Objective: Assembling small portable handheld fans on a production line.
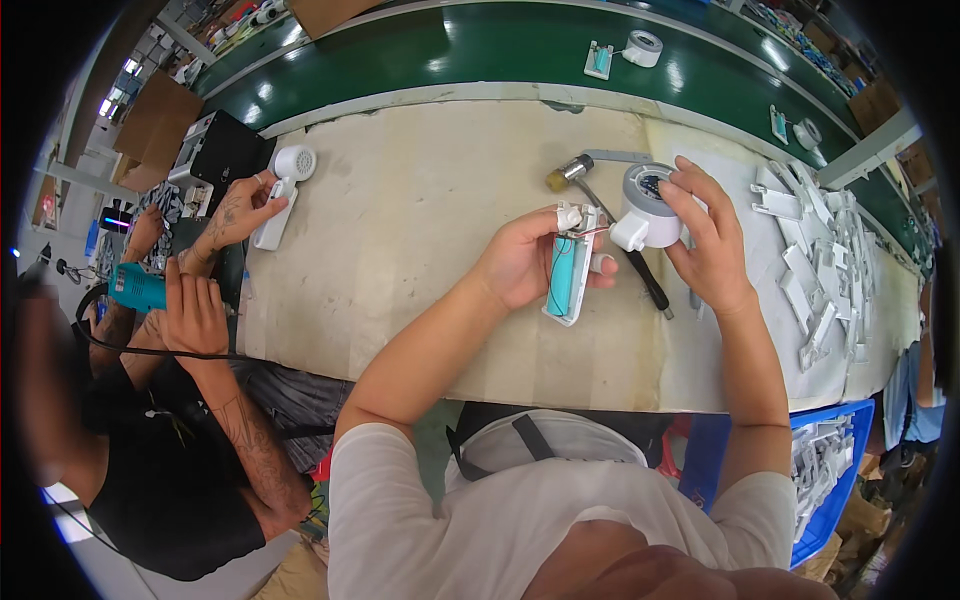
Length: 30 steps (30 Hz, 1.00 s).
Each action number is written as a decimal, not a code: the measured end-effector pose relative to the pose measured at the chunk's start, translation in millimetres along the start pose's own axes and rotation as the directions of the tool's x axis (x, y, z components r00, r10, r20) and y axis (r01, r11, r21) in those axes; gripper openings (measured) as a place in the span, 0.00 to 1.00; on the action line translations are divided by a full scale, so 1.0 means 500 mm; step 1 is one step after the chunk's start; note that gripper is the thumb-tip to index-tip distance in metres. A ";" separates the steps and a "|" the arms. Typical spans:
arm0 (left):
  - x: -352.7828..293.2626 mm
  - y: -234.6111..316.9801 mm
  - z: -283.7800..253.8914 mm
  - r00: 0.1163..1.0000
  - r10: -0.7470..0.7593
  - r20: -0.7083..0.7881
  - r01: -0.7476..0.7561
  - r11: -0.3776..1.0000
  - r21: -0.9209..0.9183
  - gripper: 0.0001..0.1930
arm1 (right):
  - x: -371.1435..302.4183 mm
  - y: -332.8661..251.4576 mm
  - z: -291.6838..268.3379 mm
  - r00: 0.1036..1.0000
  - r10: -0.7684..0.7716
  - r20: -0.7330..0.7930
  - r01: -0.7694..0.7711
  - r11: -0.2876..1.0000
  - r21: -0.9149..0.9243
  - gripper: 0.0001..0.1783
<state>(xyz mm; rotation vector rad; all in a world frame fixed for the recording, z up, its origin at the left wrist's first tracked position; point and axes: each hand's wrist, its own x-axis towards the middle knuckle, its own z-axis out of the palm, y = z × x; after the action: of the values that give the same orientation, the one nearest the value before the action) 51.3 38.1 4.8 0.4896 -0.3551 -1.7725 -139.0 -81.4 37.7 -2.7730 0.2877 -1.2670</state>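
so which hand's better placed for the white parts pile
Probably the right hand: it's nearer the white parts pile, though holding the round head; the left hand holds the battery housing.

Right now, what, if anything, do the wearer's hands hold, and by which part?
Left hand: the battery handle, by its long sides. Right hand: the round head, by its right side and rim.

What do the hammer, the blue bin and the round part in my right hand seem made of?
Round part: probably plastic, given its smooth white and grey surfaces.
Hammer: shiny, silvery head suggests metal; dark grip might be rubber.
Blue bin: likely plastic; smooth, evenly coloured walls.
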 end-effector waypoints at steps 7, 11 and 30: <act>-0.001 -0.001 0.030 0.964 0.176 -0.198 0.030 0.671 0.741 0.12 | -0.025 0.015 -0.012 0.983 -0.182 -0.010 0.173 0.947 -0.271 0.26; 0.003 -0.015 0.019 0.961 0.178 -0.210 0.082 0.543 0.836 0.11 | -0.040 0.019 0.000 0.988 -0.153 0.022 0.152 0.935 -0.319 0.24; -0.004 -0.017 0.024 0.944 0.330 0.003 0.041 -0.128 0.991 0.14 | -0.007 -0.002 -0.046 0.878 0.036 0.477 -0.337 0.755 0.563 0.28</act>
<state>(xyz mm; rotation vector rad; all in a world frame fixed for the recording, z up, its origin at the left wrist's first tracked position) 38.8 41.9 11.4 1.7116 -1.6058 -0.7540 -158.2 -79.7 50.2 -2.2556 0.0780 -0.5062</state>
